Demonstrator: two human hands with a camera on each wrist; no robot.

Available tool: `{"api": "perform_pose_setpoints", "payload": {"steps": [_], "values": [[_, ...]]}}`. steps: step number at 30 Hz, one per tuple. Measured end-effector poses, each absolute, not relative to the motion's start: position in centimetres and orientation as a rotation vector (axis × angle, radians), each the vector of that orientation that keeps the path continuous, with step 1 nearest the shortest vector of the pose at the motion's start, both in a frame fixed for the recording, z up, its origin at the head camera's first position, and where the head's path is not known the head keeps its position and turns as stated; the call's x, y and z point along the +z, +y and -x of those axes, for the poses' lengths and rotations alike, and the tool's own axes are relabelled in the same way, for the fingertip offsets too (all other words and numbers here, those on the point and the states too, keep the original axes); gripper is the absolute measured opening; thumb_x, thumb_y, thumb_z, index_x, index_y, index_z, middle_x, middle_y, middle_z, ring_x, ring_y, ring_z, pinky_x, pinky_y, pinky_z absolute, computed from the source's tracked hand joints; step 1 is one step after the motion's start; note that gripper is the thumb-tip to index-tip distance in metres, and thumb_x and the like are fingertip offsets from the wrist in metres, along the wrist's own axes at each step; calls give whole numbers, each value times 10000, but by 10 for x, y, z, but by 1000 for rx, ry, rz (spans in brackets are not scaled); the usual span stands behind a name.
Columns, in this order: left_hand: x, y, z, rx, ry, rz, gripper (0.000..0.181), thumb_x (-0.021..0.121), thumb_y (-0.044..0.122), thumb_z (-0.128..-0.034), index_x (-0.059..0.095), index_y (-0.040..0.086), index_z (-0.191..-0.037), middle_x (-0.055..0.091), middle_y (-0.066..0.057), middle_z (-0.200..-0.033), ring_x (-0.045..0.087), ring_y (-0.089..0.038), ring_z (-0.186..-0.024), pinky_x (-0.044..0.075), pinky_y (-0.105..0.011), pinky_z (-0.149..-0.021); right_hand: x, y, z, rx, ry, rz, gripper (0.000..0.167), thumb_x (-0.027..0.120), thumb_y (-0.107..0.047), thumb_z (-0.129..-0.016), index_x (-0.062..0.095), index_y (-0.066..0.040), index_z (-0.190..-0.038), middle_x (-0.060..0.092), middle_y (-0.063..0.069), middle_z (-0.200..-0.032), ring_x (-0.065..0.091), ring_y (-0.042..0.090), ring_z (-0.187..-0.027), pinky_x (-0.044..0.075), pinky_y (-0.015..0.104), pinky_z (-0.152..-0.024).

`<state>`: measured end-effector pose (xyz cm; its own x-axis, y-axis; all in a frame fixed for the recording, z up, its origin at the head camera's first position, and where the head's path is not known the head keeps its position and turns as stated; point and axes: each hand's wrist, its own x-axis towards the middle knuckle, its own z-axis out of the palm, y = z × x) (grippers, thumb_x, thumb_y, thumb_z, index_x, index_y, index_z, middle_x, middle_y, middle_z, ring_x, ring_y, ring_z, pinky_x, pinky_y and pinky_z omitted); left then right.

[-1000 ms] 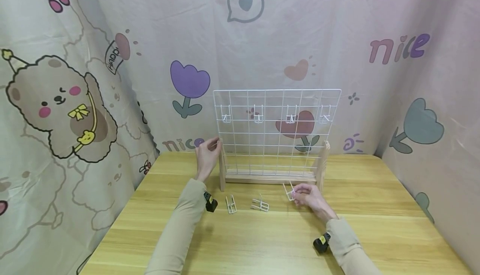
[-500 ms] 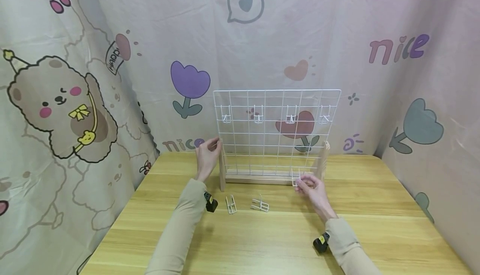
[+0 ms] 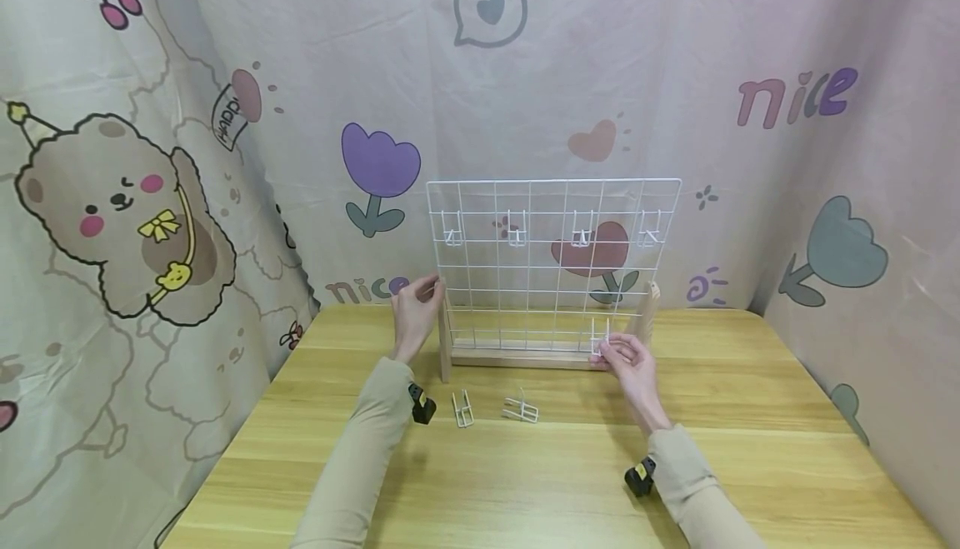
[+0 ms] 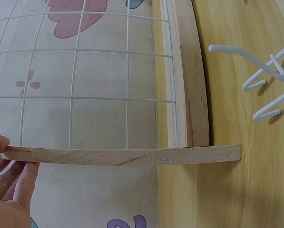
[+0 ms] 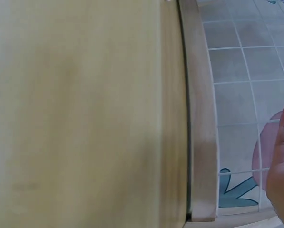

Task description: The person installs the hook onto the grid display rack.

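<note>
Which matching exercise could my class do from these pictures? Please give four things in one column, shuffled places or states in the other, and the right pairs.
Things
1. Left grip
2. Right grip
3. Set of four white hooks
4. Pair of white hooks

Places or states
A. Lying loose on the wooden table
B. Pinching the top end of a wooden post
C. Hanging in a row on the upper part of the wire grid
D. Holding a single white hook by the grid's lower part

Right pairs: 1-B, 2-D, 3-C, 4-A
</note>
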<state>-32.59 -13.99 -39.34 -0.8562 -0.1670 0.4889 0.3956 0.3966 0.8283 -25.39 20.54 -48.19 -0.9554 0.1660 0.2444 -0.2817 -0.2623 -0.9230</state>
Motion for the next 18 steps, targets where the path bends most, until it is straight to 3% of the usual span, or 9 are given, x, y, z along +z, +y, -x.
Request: {"api": "perform_pose_setpoints", "payload": {"steps": [7, 13, 18], "values": [[-393, -140, 326, -1476, -2142, 212, 295, 673, 118, -960, 691, -70, -1188, 725, -247, -1169, 733, -375, -1060, 619, -441, -928, -473, 204, 256, 2262, -1626, -115, 182, 644, 37, -942, 608, -3, -1116, 772, -23, -840, 752, 96, -707, 653, 258, -744], [-393, -140, 325, -1477, -2144, 204, 275, 671, 113, -960, 702, -43, -1184, 725, -241, -1176, 734, -371, -1059, 620, -429, -926, -466, 205, 257, 2272, -1572, -119, 314, 640, 46, -941, 549, 133, -1228, 779, -28, -857, 755, 84, -737, 644, 238, -782], [-393, -140, 325, -1487, -2149, 204, 286, 664, 116, -965, 694, -58, -1189, 721, -247, -1183, 730, -375, -1068, 616, -441, -938, -462, 205, 259, 2312, -1524, -63, 255, 661, 26, -933, 631, 48, -1185, 783, -23, -857, 754, 89, -741, 643, 235, -796]]}}
